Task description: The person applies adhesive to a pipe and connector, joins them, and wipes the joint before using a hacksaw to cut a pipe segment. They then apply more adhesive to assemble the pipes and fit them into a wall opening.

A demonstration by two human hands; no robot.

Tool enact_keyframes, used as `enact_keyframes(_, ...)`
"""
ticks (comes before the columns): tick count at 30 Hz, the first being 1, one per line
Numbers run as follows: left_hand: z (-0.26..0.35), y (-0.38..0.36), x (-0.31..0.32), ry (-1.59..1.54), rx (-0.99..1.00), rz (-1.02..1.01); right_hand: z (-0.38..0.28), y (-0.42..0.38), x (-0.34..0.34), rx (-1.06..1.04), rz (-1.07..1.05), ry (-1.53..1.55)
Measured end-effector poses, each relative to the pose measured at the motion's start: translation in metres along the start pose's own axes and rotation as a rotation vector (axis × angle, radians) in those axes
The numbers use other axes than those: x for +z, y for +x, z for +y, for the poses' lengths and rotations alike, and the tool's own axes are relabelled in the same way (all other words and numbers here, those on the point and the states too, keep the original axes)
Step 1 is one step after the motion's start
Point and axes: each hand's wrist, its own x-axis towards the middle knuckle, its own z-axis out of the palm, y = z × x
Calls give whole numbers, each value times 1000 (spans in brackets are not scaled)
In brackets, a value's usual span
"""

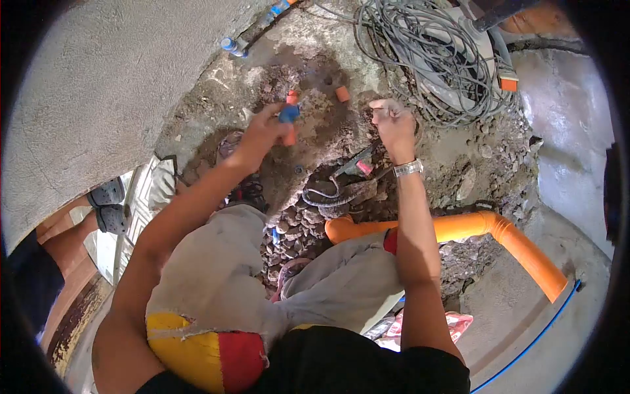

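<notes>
My left hand [262,134] is closed on a short pipe piece [289,115], orange at both ends with a blue middle, held above the dirt. To the right, my right hand [394,125] is raised over the ground with its fingers curled; whether anything small sits between them is hidden. A short orange pipe piece [342,94] lies on the dirt between my hands. Below my right hand, a dark tool with a pinkish-red part [364,167] rests on the rubble, beside a grey flexible hose [328,200].
Coiled grey cable [446,59] lies at the upper right. An orange pipe [459,226] runs across the rubble on the right, near a thin blue tube [531,335]. A blue-capped fitting [231,46] is by the wall. Another person's shoes [110,207] are at the left.
</notes>
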Motion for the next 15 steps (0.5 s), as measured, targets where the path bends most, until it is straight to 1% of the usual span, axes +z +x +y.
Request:
enact_keyframes(2,-14,-12,-4,412,62,16,11,0,10,-220,18,-140)
enact_keyframes(3,-25,-15,-10,410,66,21,22,2,15,-241,5,-177)
enact_keyframes(4,-39,-17,-18,382,99,-30,15,-1,21,-249,-2,-180)
enact_keyframes(5,-50,-17,-26,350,134,-78,10,-6,30,-281,3,-298)
enact_keyframes(6,-53,-21,-31,341,143,-69,5,-8,41,-313,10,-416)
enact_keyframes(7,-56,-24,-37,296,103,-83,2,-6,52,-252,25,-524)
enact_keyframes(8,-59,-25,-41,253,64,-100,-1,-3,61,-258,24,-529)
enact_keyframes(9,-56,-27,-40,247,71,-103,1,2,68,-366,81,-633)
enact_keyframes(10,-53,-28,-39,165,54,-114,2,9,71,-476,140,-736)
enact_keyframes(11,-48,-28,-39,83,40,-120,2,20,73,-593,135,-764)
enact_keyframes(12,-46,-28,-39,77,54,-115,1,29,74,-609,130,-764)
enact_keyframes(14,-44,-31,-41,86,17,-117,0,42,80,-226,-122,-942)
enact_keyframes(15,-46,-32,-44,82,29,-114,18,51,84,-223,-70,-966)
